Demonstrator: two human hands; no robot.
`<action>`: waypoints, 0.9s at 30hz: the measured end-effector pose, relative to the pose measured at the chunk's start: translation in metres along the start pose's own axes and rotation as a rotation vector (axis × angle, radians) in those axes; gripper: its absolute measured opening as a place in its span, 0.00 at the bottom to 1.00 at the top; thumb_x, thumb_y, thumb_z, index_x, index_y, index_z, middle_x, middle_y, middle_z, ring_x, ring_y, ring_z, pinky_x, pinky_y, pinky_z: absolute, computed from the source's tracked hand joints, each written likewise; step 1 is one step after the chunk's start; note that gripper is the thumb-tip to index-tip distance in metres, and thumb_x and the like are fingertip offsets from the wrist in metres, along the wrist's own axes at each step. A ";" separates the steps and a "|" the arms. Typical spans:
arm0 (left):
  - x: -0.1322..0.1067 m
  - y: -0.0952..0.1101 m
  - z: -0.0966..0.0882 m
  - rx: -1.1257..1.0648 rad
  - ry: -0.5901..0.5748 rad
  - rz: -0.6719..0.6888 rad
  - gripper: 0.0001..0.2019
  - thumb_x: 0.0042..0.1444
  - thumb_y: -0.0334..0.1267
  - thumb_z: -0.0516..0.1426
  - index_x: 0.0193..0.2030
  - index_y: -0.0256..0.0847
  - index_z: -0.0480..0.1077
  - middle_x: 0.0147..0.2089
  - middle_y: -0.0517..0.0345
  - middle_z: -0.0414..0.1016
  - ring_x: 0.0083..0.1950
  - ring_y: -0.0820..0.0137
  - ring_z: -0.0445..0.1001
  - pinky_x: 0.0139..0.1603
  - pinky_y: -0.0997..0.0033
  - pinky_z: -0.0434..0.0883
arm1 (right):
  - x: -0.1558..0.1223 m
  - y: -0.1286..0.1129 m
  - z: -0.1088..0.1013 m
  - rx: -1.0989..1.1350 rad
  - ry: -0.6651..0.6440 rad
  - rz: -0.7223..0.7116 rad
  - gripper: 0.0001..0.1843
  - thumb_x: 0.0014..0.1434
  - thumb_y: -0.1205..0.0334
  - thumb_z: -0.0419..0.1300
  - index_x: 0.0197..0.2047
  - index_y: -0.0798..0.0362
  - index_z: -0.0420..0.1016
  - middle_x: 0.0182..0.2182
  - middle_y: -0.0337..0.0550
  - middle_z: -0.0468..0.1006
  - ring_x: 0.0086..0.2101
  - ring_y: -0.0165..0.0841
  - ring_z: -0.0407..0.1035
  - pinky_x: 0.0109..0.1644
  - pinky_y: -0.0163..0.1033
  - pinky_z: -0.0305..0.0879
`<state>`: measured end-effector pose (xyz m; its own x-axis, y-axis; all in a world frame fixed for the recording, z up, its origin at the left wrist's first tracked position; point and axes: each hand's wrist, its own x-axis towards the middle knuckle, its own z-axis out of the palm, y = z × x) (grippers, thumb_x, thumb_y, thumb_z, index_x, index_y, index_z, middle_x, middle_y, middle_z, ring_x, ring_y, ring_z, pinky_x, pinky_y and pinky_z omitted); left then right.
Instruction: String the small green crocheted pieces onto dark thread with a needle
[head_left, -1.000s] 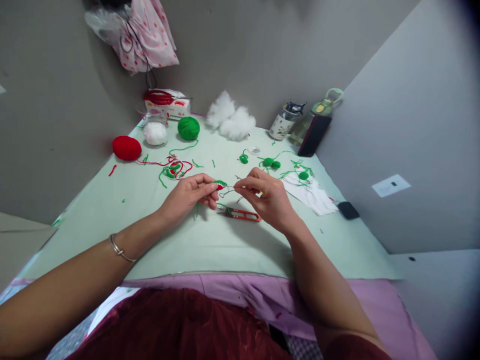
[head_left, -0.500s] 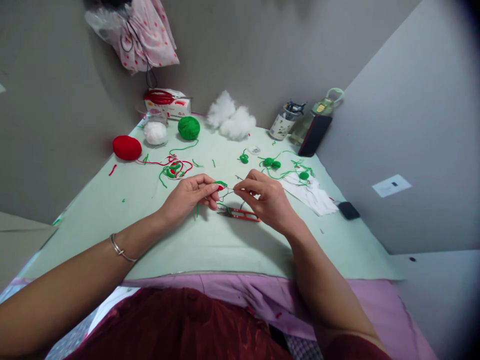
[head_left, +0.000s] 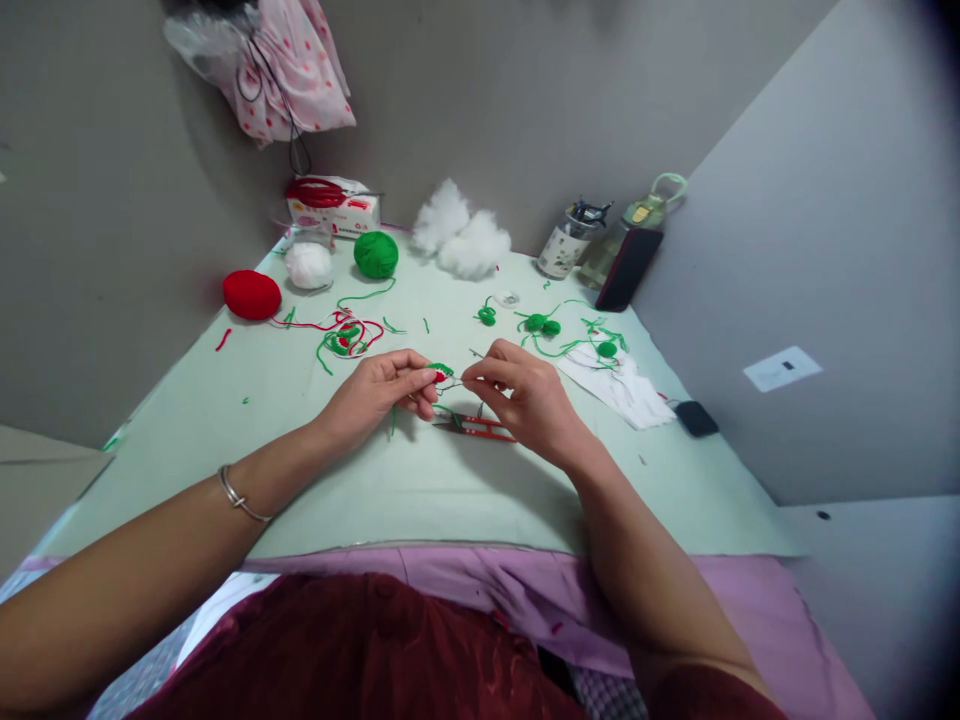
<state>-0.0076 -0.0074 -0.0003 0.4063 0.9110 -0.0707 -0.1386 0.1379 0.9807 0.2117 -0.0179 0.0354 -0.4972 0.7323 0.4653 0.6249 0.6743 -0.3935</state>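
A small green, white and red crocheted piece (head_left: pixel 441 370), seemingly fully shaped, is pinched above the table (head_left: pixel 420 500) in the left hand's (head_left: pixel 396 385) curled fingers. Beside it, the right hand's (head_left: pixel 521 395) closed fingertips grip a thin strand (head_left: pixel 452 386), looped, apparently unsecured. Orange thread snips (head_left: pixel 486 429) lie below.

The top (head_left: pixel 375 655) is a deep wine red, its cloth rumpled into soft folds, with a faint sheen along the creases and near-brown shadow between them; high on its front sits a small round mark, too blurred to call a button. A sleeve (head_left: pixel 701 690) of the same red shows on the right arm (head_left: pixel 645 545), stopping well short of the bare right hand (head_left: pixel 529 395). Above the equally bare left hand (head_left: pixel 394 385) is a slim silver bangle (head_left: pixel 238 501), partly doubled, with a small raised bit along it
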 end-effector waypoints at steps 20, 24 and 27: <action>0.000 0.001 0.000 -0.036 -0.014 -0.006 0.13 0.59 0.47 0.64 0.36 0.38 0.71 0.33 0.59 0.78 0.30 0.73 0.78 0.36 0.72 0.75 | 0.000 -0.002 -0.002 0.033 0.011 0.045 0.08 0.66 0.69 0.59 0.37 0.52 0.79 0.30 0.40 0.70 0.31 0.29 0.65 0.35 0.35 0.60; 0.000 0.001 0.001 -0.031 -0.019 -0.011 0.13 0.59 0.46 0.65 0.37 0.38 0.71 0.33 0.60 0.78 0.30 0.73 0.77 0.36 0.72 0.75 | 0.000 -0.004 0.000 0.039 0.002 0.045 0.08 0.66 0.71 0.59 0.36 0.53 0.79 0.30 0.39 0.70 0.30 0.28 0.64 0.36 0.35 0.60; 0.000 0.004 0.002 -0.056 -0.019 -0.022 0.13 0.58 0.46 0.65 0.37 0.38 0.73 0.33 0.59 0.78 0.30 0.73 0.77 0.37 0.71 0.75 | 0.000 -0.003 -0.001 0.112 -0.004 0.073 0.08 0.66 0.69 0.59 0.37 0.53 0.79 0.30 0.40 0.70 0.29 0.28 0.64 0.35 0.35 0.60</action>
<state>-0.0062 -0.0081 0.0041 0.4272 0.8998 -0.0884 -0.1796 0.1803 0.9671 0.2099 -0.0202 0.0372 -0.4548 0.7803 0.4293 0.5888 0.6251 -0.5124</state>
